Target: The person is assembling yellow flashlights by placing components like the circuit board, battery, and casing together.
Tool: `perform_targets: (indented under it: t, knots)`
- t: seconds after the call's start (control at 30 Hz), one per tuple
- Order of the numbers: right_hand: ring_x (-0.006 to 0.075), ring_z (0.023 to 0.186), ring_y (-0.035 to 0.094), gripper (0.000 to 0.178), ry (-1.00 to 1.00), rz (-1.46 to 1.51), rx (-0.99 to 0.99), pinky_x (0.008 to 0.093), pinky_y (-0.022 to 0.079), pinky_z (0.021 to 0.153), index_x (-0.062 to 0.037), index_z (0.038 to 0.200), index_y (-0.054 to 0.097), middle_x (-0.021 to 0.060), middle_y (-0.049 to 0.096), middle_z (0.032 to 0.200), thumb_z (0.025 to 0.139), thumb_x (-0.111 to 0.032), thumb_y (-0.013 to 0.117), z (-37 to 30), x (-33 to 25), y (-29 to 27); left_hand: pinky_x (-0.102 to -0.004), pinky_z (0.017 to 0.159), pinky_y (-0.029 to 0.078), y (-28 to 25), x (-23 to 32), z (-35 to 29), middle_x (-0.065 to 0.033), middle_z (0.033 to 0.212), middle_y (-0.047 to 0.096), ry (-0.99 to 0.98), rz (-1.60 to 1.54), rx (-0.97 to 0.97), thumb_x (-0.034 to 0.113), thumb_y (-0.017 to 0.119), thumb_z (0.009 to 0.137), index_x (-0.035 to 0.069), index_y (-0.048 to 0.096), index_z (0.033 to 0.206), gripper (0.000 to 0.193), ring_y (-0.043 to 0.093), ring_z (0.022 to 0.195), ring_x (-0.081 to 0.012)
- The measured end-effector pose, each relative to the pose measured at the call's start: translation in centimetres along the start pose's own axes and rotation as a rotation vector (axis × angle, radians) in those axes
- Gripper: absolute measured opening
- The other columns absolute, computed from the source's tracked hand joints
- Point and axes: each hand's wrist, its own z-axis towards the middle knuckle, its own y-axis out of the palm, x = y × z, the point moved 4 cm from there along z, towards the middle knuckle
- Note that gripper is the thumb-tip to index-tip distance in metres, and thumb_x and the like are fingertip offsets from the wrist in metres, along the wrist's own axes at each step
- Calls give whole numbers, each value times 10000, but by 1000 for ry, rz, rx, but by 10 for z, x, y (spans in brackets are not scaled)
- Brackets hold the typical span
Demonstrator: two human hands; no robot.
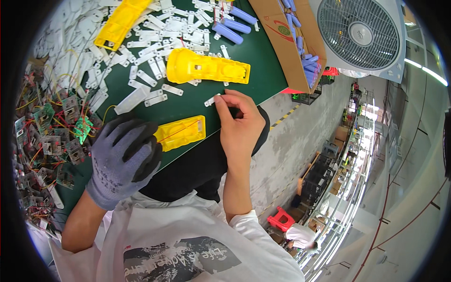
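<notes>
My left hand (124,157), in a grey knit glove with dark fingers, is closed around one end of a yellow plastic housing (185,133) at the table's near edge. A thin wire lies along the housing's hollow inside. Between thumb and forefinger my bare right hand (242,124) pinches a small white plastic strip (210,101), just above the green tabletop. Beyond it lies another yellow housing (213,69), one end wide and round. A third, long yellow housing (117,28) rests farther off to the left, among many loose white strips (150,77).
Circuit boards with tangled wires (56,141) crowd the left side. White pieces (70,42) are heaped at the far left. Blue cylindrical cells (230,30) lie at the back; more fill a cardboard box (275,33) on the right. Past it stands a fan (361,35).
</notes>
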Motion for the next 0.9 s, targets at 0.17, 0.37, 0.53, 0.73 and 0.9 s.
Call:
perform_targets:
  t: [0.17, 0.37, 0.53, 0.73, 0.9]
  knots:
    - [143, 708, 656, 98, 35, 29, -40, 243, 501, 660, -4, 872, 675, 97, 706, 927, 792, -39, 721, -5, -1, -5, -453, 781, 507, 0, -4, 1, -109, 1006, 644, -7, -18, 3, 19, 739, 597, 56, 563, 859, 317, 621, 888, -332]
    - [186, 776, 682, 136, -225, 400, -84, 257, 532, 722, 34, 795, 645, 154, 702, 869, 718, 107, 731, -30, -12, -11, -446, 788, 517, -7, -9, -3, -102, 1002, 643, 10, -2, 26, 36, 752, 578, 60, 575, 848, 323, 623, 888, -321]
    - [188, 774, 677, 198, -236, 518, -177, 262, 541, 702, 25, 809, 649, 143, 693, 821, 674, 132, 748, -35, -10, -11, -406, 798, 525, -7, -7, -1, -64, 962, 648, -20, 20, 50, 103, 757, 639, 86, 572, 771, 228, 623, 851, -262]
    - [205, 744, 676, 299, -682, 96, -245, 268, 545, 672, -11, 892, 651, 120, 691, 827, 646, 99, 781, -27, -26, -9, -427, 782, 523, -3, -9, -4, -92, 969, 659, -25, -19, 49, 50, 766, 608, 72, 583, 855, 308, 639, 865, -294]
    - [197, 824, 656, 311, -1001, -155, -347, 294, 544, 681, -41, 1014, 667, 46, 684, 855, 723, -124, 738, -22, -29, -17, -418, 781, 523, -4, -8, -1, -86, 960, 665, -22, -38, 54, 47, 765, 612, 77, 582, 849, 301, 642, 856, -289]
